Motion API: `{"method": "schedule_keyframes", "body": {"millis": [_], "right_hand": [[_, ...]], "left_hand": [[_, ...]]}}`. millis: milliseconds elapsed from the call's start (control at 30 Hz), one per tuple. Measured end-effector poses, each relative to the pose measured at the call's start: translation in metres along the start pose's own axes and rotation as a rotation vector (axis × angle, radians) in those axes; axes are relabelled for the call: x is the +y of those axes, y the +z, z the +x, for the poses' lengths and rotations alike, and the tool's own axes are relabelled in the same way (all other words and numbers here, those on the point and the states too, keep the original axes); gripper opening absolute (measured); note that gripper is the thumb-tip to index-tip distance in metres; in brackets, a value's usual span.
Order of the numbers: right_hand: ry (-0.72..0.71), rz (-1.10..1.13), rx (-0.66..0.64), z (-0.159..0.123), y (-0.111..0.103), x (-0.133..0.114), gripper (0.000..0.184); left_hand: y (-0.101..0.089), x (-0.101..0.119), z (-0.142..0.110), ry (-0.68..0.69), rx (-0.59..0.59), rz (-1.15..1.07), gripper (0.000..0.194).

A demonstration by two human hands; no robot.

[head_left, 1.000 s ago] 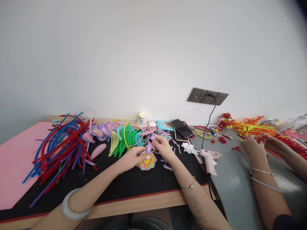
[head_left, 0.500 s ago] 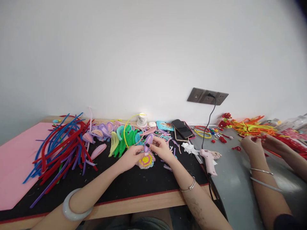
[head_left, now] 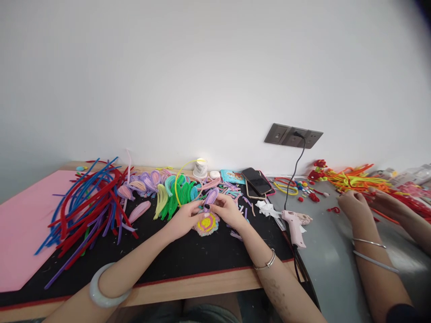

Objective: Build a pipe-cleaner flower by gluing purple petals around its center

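Note:
Between my two hands is a purple looped pipe-cleaner petal point(head_left: 210, 197), held upright. My left hand point(head_left: 186, 220) is closed, its fingertips pinching at the petal's lower end. My right hand point(head_left: 229, 210), with dark nails, grips the petal from the other side, thumb across it. Just under my fingers lies a round fuzzy disc point(head_left: 206, 224) with a yellow centre and pink and pale blue rings. Behind my left hand are green pipe-cleaner leaves point(head_left: 183, 193) and a yellow-green leaf bundle point(head_left: 160, 202). A single pink petal point(head_left: 139, 211) lies to the left on the black mat point(head_left: 161, 258).
Red, blue and purple pipe cleaners point(head_left: 90, 211) pile up at left on a pink board point(head_left: 23, 229). At right are a pink glue gun point(head_left: 294, 229) with its cord, phones point(head_left: 256, 180) and a paper cup point(head_left: 200, 168). A co-worker's hands point(head_left: 357, 208) work at far right.
The view has shifted very slightly. Both my hands stay on the purple petal, which tilts a little more to the right.

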State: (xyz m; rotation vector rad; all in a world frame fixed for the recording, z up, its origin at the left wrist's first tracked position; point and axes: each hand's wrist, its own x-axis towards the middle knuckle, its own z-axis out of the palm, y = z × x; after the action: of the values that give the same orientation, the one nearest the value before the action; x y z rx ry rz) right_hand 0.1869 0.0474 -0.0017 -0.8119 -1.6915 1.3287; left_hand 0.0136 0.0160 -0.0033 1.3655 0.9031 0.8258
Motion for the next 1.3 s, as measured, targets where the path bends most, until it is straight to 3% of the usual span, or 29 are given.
{"method": "schedule_keyframes", "body": {"millis": [200,467,733,967,1300], "right_hand": [[-0.025,-0.116,0.008,-0.0004,-0.0008,0.0019,0.021],[-0.063,-0.181,0.06,-0.0002,0.0038,-0.0038,0.026],[-0.031,-0.089,0.094,-0.0011,0.0035,-0.0043,0.03],[-0.096,-0.181,0.145,0.001,0.0053,-0.0022,0.023],[0.001,0.002,0.142,-0.0007,0.0039,-0.0048,0.02]], "left_hand": [[-0.0007,-0.0025,0.0024,0.05,-0.026,0.001,0.037],[-0.0035,-0.0056,0.0046,0.1,0.08,0.078,0.02],[-0.0046,0.0018,0.0015,0.13,0.113,0.08,0.038],[-0.0023,-0.001,0.0008,0.124,0.118,0.107,0.039],[-0.0028,-0.002,0.0022,0.102,0.03,0.021,0.047]]}}
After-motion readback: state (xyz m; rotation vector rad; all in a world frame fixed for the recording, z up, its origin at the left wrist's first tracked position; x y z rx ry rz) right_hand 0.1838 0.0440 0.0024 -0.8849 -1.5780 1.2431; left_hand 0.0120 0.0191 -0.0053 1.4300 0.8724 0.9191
